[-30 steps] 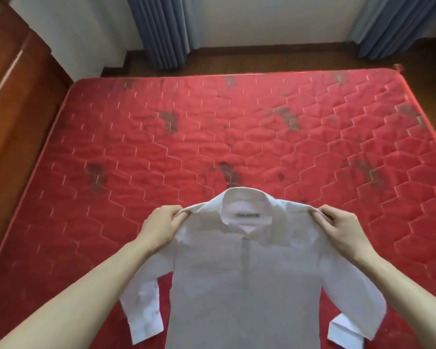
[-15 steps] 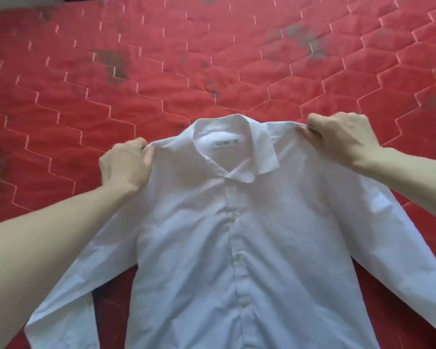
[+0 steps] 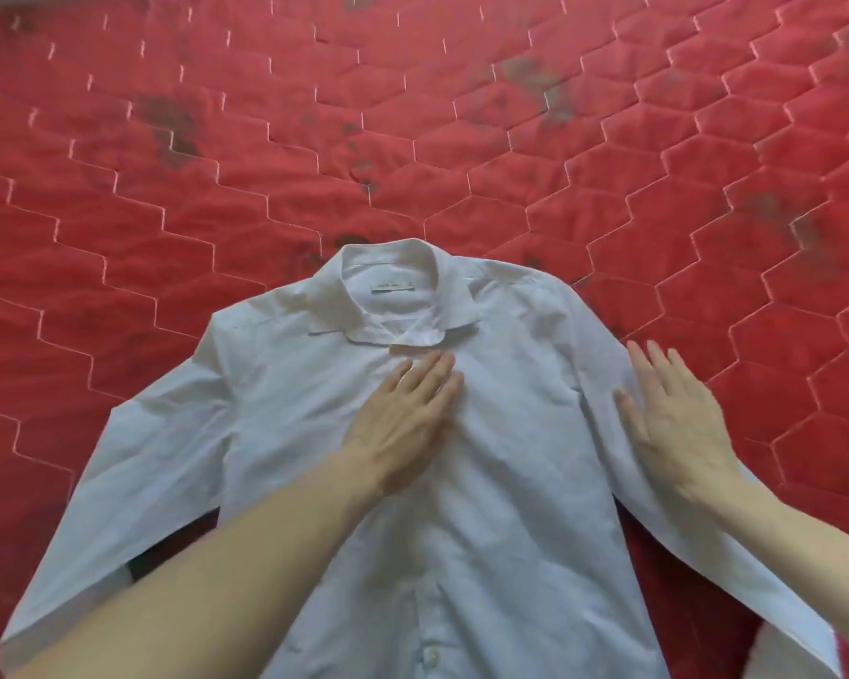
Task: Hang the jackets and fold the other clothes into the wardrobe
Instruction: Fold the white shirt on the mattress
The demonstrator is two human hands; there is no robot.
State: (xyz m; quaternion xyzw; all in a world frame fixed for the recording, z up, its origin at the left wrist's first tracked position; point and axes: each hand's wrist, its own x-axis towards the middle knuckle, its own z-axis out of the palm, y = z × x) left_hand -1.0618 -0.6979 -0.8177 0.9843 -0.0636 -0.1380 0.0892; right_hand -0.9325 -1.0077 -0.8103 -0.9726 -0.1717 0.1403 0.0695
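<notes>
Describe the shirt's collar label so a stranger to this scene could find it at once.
Start from the red quilted mattress that fills the view; a white button-up shirt lies spread flat on it, front up. At the shirt's far end sits the collar, and inside its back band is the small label. It is the only printed strip on otherwise plain white cloth, beyond the left hand.

A red quilted mattress [image 3: 216,198] fills the view, its cover stitched in pale lines that form a honeycomb of hexagons, with dark, smudgy stains scattered over it, one at the upper left [image 3: 170,127], another at the upper right [image 3: 540,85], and one near the right edge [image 3: 805,227].
</notes>
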